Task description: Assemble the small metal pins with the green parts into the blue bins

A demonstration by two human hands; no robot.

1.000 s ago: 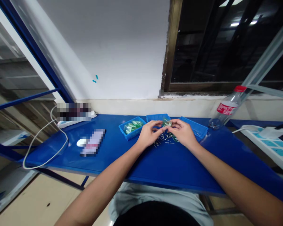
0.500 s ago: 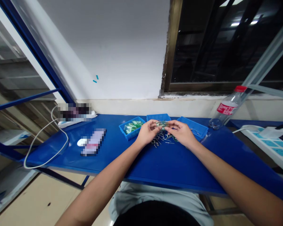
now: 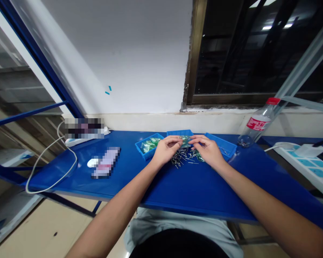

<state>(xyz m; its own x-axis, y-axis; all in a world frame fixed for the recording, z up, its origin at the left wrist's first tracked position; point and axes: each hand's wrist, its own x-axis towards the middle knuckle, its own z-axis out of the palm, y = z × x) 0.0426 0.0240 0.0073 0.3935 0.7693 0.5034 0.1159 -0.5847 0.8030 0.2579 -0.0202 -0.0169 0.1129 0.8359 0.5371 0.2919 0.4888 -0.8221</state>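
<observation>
My left hand (image 3: 164, 149) pinches a small clear plastic bag with a green tint (image 3: 185, 141), held just above the table. At the bag's right edge, my right hand (image 3: 209, 149) has its fingertips closed on it. What the bag contains is too small to make out. Under the hands lies a loose pile of metal pop rivets (image 3: 179, 157). Another greenish bag (image 3: 199, 156) lies beside the pile, partly hidden by my right hand. A blue bin (image 3: 148, 155) of similar green bags stands left of my left hand.
Behind the hands is a second blue bin (image 3: 179, 133); a third bin (image 3: 228, 147) at right holds a few thin metal pieces. A red-capped plastic bottle (image 3: 258, 123) stands at the back right. Power strips (image 3: 307, 165) and a white cable (image 3: 74, 172) flank the blue table (image 3: 193, 193).
The bag has been turned and shifted between my fingers. My right thumb has drawn back from its front, and both hands remain above the rivet pile.
</observation>
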